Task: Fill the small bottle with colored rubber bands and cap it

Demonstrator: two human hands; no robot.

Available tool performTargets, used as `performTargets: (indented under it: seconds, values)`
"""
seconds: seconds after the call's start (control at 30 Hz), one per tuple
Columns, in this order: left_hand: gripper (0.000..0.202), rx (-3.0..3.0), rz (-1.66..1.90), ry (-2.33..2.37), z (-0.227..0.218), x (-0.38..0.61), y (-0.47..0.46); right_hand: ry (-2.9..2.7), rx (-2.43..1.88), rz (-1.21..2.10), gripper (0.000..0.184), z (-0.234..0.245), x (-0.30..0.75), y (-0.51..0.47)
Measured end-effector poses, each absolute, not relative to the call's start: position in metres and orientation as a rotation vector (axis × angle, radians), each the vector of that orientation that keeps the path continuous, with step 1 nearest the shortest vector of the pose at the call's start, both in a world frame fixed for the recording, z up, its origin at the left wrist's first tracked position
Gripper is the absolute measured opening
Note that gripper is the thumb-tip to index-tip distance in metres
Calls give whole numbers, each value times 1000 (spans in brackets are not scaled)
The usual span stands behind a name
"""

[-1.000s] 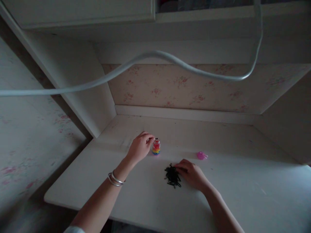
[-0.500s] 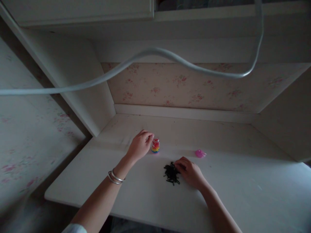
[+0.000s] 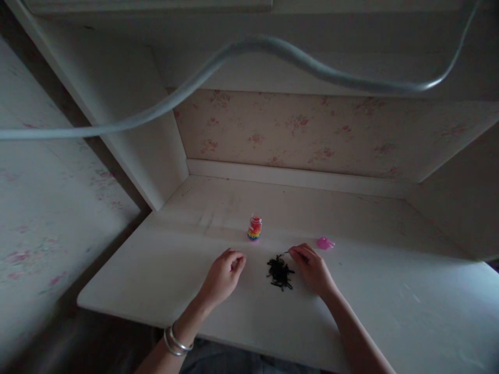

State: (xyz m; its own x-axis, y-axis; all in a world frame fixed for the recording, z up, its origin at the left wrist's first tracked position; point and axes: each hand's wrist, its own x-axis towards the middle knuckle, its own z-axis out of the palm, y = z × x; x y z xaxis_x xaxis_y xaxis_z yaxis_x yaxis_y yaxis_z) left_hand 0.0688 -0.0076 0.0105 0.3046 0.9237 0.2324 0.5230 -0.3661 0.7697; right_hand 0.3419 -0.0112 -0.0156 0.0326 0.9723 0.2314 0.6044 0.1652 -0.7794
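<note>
On the white desk lies a small tangled pile of black elastic bands (image 3: 279, 272), with a few loops sticking out. My right hand (image 3: 312, 267) is at the pile's upper right, its fingers pinched on a thin black elastic band (image 3: 286, 253) that reaches back toward the heap. My left hand (image 3: 225, 274), two silver bangles on its wrist, hovers to the left of the pile. Its fingers are curled together, and nothing shows in them. Behind the hands stands an uncapped clear jar (image 3: 254, 228), with red, yellow and blue layers of small pieces inside.
A pink translucent object (image 3: 325, 243), perhaps a lid, lies beyond my right hand. A pale cable (image 3: 273, 44) runs across the upper view, in front of the cabinet. Side panels and a flowered back wall (image 3: 300, 124) enclose the desk (image 3: 175, 280).
My left hand has drawn back from the jar's mouth toward the near side. My right hand has shifted slightly away from the pile, pulling a black elastic band from it. The view has tilted down.
</note>
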Motion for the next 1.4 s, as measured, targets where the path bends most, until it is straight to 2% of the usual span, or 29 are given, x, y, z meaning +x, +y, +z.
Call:
performTargets:
  seconds: [0.3,0.47,0.6,0.9,1.1,1.4]
  values:
    - [26,1935,879,1255,0,63,-31,-1570,-1496,523,33,31,325,14]
    - [21,2186,736,1262,-3,65,-33,-1606,-1412,422,32,69,298,38]
    - [18,2312,674,1311,-8,67,-36,-1715,-1359,365,34,82,279,58]
    - [17,2350,628,1319,-6,66,-36,-1892,-1384,331,30,74,265,68]
    - [18,2371,604,1328,-8,67,-34,-1759,-1348,343,33,71,283,63]
    - [12,2319,527,1397,6,91,-33,-1557,-1522,647,37,-1,320,1]
